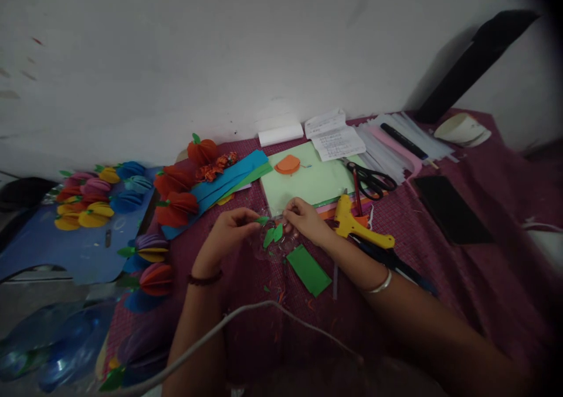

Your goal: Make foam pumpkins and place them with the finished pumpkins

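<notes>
My left hand [231,227] is closed in a pinch on a small green paper leaf [263,220] above the maroon tablecloth [440,280]. My right hand [303,218] is curled shut close beside it, fingertips at more small green leaf pieces [273,234]; what it holds is hard to make out. A green paper rectangle [308,269] lies just in front of my right wrist. A yellow glue gun [356,226] rests right of my right hand.
Black-handled scissors [372,180], a light green sheet [308,183] with an orange paper shape [287,164], blue paper strips [224,186] and notes [334,136] lie behind. Folded paper fruits [94,194] crowd the left. A black phone [451,209] lies at right. A white cable [246,318] crosses the foreground.
</notes>
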A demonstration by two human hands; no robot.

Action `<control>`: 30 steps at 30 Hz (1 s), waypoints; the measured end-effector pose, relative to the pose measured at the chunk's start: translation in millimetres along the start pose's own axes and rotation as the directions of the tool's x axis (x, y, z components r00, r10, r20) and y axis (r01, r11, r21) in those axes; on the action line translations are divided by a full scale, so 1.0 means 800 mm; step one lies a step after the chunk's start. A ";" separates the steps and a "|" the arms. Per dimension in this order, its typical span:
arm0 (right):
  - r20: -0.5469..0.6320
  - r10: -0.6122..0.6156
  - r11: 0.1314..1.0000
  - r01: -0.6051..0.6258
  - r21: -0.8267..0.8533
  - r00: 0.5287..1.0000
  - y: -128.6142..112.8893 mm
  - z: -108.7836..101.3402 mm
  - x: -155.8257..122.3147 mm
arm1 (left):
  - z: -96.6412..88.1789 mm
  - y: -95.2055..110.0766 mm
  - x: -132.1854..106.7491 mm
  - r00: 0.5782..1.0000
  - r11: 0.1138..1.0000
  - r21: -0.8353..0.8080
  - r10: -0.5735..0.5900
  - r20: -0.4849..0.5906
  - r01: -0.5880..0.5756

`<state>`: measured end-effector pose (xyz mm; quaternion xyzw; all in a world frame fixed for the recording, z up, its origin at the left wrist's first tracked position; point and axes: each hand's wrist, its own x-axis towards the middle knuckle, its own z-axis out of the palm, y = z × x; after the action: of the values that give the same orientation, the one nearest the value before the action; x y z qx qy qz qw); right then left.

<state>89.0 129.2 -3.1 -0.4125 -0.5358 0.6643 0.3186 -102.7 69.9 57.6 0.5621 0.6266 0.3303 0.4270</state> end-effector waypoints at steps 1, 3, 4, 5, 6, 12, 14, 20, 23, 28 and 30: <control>-0.002 0.008 1.000 -0.008 0.000 1.000 -0.001 0.000 0.000 | 0.006 0.002 0.002 0.999 1.000 -0.016 0.006 0.036 -0.006; 0.000 0.014 1.000 -0.014 0.001 1.000 -0.001 0.000 0.000 | 0.008 0.000 0.006 1.000 1.000 -0.001 0.018 -0.025 -0.018; 0.002 0.012 1.000 -0.012 0.001 1.000 -0.001 0.000 0.000 | 0.005 -0.005 0.007 0.994 1.000 0.016 0.018 -0.107 -0.017; 0.004 0.005 1.000 -0.005 -0.001 1.000 -0.001 0.000 0.000 | -0.002 -0.011 0.009 0.979 0.999 0.033 0.013 -0.203 -0.006; 0.006 -0.004 1.000 0.004 -0.003 1.000 -0.001 0.000 0.001 | -0.011 -0.020 0.009 0.956 0.999 0.048 -0.003 -0.292 0.017; 0.001 0.000 1.000 0.000 -0.019 1.000 -0.002 -0.001 -0.001 | -0.068 -0.068 0.002 0.842 0.942 0.258 -0.044 -0.537 0.214; 0.003 -0.004 1.000 0.004 -0.019 1.000 -0.001 -0.001 -0.001 | -0.074 -0.076 -0.001 0.831 0.894 0.350 -0.042 -0.555 0.279; 0.012 0.005 0.999 -0.005 -0.033 1.000 -0.001 -0.001 -0.002 | -0.071 -0.087 0.004 0.891 0.797 0.514 -0.064 -0.450 0.317; 0.014 0.008 0.999 -0.008 -0.038 1.000 -0.003 -0.001 -0.003 | -0.069 -0.090 0.009 0.921 0.759 0.577 -0.076 -0.382 0.302; 0.007 0.008 0.999 -0.008 -0.045 1.000 -0.005 0.000 -0.004 | -0.068 -0.091 0.012 0.953 0.759 0.607 -0.054 -0.299 0.233; 0.005 0.009 0.999 -0.009 -0.051 1.000 -0.006 0.000 -0.004 | -0.068 -0.090 0.012 0.954 0.778 0.582 -0.068 -0.293 0.235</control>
<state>90.1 127.5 2.3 -0.4211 -0.5515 0.6531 0.3034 -182.9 71.8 14.2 0.5695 0.7927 0.1440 0.1633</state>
